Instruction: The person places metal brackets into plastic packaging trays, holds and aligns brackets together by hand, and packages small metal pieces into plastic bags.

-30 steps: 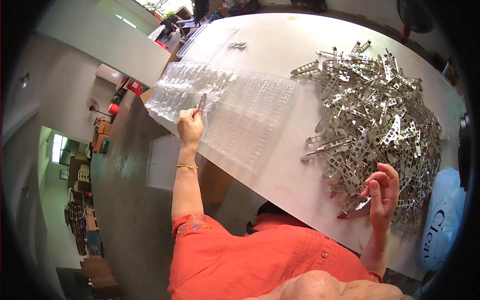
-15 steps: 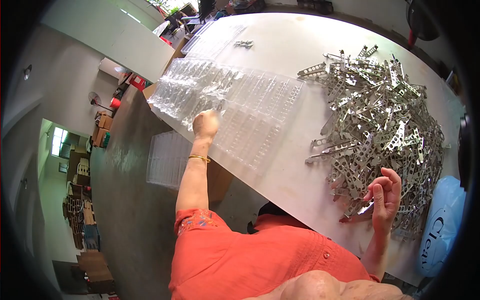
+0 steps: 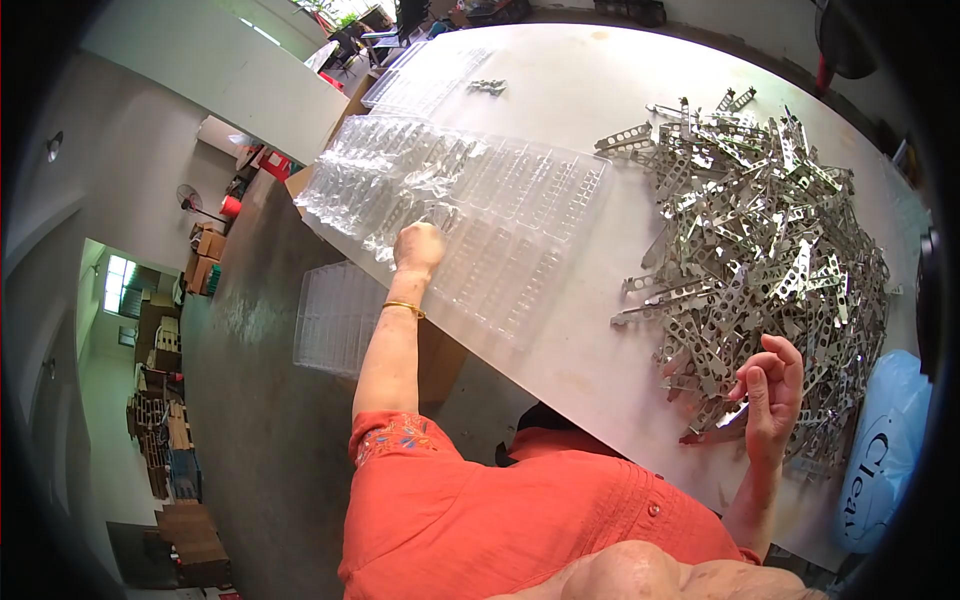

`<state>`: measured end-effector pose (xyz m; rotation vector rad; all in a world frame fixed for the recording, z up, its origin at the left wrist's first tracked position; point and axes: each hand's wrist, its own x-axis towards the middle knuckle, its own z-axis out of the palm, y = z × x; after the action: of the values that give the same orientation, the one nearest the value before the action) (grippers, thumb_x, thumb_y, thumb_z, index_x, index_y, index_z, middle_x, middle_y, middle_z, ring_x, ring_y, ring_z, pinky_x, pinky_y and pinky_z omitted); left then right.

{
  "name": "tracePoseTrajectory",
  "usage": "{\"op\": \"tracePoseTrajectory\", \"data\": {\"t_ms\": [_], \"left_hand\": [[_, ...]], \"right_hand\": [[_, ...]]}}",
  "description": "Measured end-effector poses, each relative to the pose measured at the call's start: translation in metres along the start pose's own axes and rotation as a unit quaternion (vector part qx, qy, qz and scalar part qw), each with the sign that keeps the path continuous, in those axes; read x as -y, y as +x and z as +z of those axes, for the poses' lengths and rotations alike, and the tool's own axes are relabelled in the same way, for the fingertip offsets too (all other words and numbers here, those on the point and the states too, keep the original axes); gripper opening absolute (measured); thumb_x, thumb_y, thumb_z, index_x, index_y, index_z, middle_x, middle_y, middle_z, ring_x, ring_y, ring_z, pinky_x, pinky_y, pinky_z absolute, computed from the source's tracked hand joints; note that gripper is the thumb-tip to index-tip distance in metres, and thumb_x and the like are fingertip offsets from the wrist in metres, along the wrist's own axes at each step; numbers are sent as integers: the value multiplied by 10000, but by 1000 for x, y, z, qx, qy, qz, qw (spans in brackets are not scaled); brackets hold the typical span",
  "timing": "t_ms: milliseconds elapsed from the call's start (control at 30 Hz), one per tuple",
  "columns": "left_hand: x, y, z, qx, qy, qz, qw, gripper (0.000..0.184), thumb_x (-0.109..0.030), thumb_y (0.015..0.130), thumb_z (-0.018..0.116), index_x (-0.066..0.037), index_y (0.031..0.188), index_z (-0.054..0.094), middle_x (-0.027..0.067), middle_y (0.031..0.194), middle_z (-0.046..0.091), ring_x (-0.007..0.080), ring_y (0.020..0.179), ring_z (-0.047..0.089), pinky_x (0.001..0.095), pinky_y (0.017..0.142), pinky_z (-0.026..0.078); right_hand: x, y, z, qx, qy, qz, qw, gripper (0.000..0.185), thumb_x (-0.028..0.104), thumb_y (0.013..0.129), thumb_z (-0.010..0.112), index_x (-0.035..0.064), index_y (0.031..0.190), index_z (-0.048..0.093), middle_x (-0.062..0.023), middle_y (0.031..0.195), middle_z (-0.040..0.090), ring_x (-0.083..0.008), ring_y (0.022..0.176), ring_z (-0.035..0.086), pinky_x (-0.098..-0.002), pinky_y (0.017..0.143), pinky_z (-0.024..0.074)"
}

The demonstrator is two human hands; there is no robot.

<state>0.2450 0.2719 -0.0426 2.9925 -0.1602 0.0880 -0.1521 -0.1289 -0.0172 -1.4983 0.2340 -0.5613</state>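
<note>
My left hand is closed over the clear plastic tray, near its front left part; what its fingers hold, if anything, is hidden. Crinkled clear film and metal strips fill the left part of this tray, while rows of small moulded slots show on its right. At the right, my right hand is raised with fingers partly curled and apart, holding nothing that I can see. Beside and behind it lies a large heap of perforated metal strips.
Another clear tray and a few small metal pieces lie at the table's far left. A further clear tray is below the table edge. A blue plastic bag stands right of the heap.
My left hand came down toward the near side and right over the tray; the metal strip seen upright in its fingers no longer shows. My right hand has barely moved.
</note>
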Motion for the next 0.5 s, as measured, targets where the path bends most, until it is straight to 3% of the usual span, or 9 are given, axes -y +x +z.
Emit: {"op": "tracePoseTrajectory", "data": {"t_ms": [267,333,433,500], "left_hand": [[-14,-11,-12,-22,63,40,997,159,-185,836,682,-83,934,753,172,922,729,345,920,706,432,834,556],[-36,-26,-21,-113,100,88,985,151,-179,885,623,-47,878,698,189,835,708,362,838,701,459,771,552],[-92,-65,-35,-201,-73,245,946,171,-151,936,558,-60,813,634,201,711,655,388,674,670,478,606,515],[-134,-97,-38,-181,-144,314,921,124,-114,929,601,-71,813,604,174,640,618,370,606,642,449,520,482]], "right_hand": [[2,0,0,-10,5,-5,1000,343,89,1014,554,33,1341,465,-39,896,583,-63,703,520,-196,632,472],[2,0,-2,-10,1,-5,1000,338,89,1015,553,32,1337,469,-38,894,583,-63,708,521,-198,631,474],[-1,-1,-2,-7,-3,-3,1000,326,90,1015,553,31,1327,478,-37,891,583,-63,714,524,-200,631,476],[-2,0,-1,-7,-4,0,1000,319,91,1016,554,30,1321,484,-36,889,583,-63,716,526,-201,631,478]]}}
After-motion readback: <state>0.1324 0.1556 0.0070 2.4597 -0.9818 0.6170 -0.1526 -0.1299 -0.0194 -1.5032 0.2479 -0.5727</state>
